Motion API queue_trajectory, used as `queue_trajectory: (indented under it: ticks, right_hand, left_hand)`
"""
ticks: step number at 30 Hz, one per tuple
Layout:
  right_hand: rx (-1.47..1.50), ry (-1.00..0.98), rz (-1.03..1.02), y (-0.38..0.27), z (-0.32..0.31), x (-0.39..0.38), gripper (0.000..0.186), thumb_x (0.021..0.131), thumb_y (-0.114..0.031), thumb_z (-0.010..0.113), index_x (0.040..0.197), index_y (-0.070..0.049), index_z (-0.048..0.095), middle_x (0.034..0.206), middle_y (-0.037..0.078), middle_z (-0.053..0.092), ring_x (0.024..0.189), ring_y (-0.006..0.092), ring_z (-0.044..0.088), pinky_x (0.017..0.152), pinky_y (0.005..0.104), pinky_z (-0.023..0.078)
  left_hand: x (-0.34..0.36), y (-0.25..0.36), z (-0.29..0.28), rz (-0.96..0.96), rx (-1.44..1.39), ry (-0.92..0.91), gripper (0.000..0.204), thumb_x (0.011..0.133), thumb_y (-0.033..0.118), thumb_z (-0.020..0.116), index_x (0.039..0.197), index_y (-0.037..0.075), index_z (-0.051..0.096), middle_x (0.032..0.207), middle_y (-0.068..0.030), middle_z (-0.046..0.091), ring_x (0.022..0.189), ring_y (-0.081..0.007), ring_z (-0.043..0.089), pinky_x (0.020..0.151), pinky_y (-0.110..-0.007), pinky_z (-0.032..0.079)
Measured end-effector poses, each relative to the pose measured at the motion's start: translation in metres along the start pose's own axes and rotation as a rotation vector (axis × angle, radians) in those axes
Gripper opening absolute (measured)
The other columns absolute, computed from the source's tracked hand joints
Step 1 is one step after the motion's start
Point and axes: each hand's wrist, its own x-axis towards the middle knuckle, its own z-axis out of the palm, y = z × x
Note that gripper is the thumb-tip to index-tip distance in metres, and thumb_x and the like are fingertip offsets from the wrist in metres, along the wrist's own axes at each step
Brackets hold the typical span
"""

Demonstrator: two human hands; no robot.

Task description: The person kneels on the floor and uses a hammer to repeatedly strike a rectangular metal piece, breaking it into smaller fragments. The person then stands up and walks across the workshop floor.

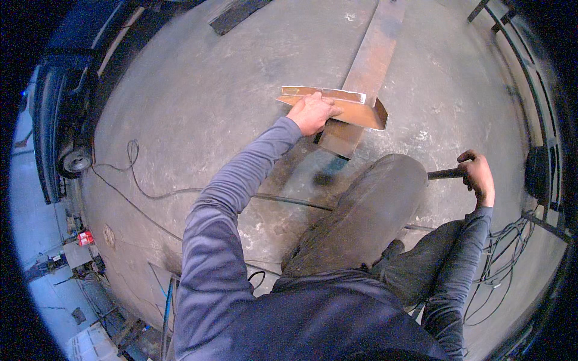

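Observation:
My left hand (312,113) presses down on a short rusty angle-shaped steel piece (355,108) that lies crosswise on a long rusty flat steel bar (370,60) on the concrete floor. My right hand (478,175) is closed around a dark round handle (444,174) whose far end is hidden behind my raised knee (373,204). The two hands are well apart, with my knee between them.
Black cables (144,189) snake over the grey concrete floor (211,78) at left, and more cables bundle at lower right (503,256). A dark vehicle with a wheel (75,159) stands at the left. Black metal framing (530,78) runs along the right. A dark plate (238,15) lies at top.

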Motion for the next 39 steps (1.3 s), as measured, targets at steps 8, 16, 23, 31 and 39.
queue_trajectory:
  ticks: [8,16,23,31,39]
  right_hand:
    - [-0.002,0.001,0.006,0.002,0.000,0.001,0.023,0.081,-0.007,0.060,0.101,-0.001,0.067,0.061,0.005,0.058,0.047,0.0143,0.054,0.038,0.0320,0.039]
    - [-0.011,0.040,-0.025,0.010,-0.002,0.002,0.021,0.079,-0.009,0.061,0.098,-0.002,0.069,0.063,0.007,0.062,0.048,0.0147,0.057,0.040,0.0322,0.043]
    - [-0.029,0.027,-0.024,0.005,0.001,-0.001,0.024,0.077,-0.007,0.060,0.099,-0.001,0.066,0.063,0.005,0.060,0.047,0.0144,0.055,0.039,0.0320,0.041]
    - [-0.057,0.012,-0.004,0.002,-0.003,-0.007,0.026,0.078,-0.012,0.060,0.101,-0.005,0.070,0.071,0.010,0.068,0.053,0.0185,0.063,0.045,0.0349,0.048]
    - [-0.092,0.030,-0.002,0.002,0.001,-0.014,0.029,0.077,-0.014,0.062,0.104,-0.007,0.071,0.071,0.011,0.069,0.055,0.0192,0.064,0.047,0.0350,0.049]
  left_hand:
    - [-0.002,0.000,0.000,-0.015,-0.030,0.013,0.053,0.083,0.003,0.053,0.132,0.019,0.065,0.117,-0.0079,0.065,0.100,-0.0347,0.059,0.092,-0.045,0.050]
    - [0.003,-0.020,0.021,0.054,-0.268,0.222,0.046,0.079,0.003,0.059,0.124,0.011,0.067,0.126,-0.0122,0.066,0.113,-0.0345,0.061,0.096,-0.043,0.050]
    - [0.018,-0.026,-0.015,-0.336,-0.713,0.299,0.032,0.091,0.010,0.061,0.122,0.005,0.068,0.117,-0.0081,0.072,0.111,-0.0191,0.065,0.100,-0.034,0.048]
    - [0.032,-0.017,0.004,-0.339,-0.727,0.093,0.031,0.095,0.029,0.066,0.110,0.003,0.072,0.107,-0.0065,0.073,0.101,-0.0175,0.066,0.093,-0.034,0.051]
    - [0.069,-0.030,0.084,-0.516,-0.607,-0.093,0.032,0.087,0.038,0.068,0.104,0.012,0.076,0.102,-0.0120,0.075,0.101,-0.0267,0.070,0.091,-0.040,0.052]
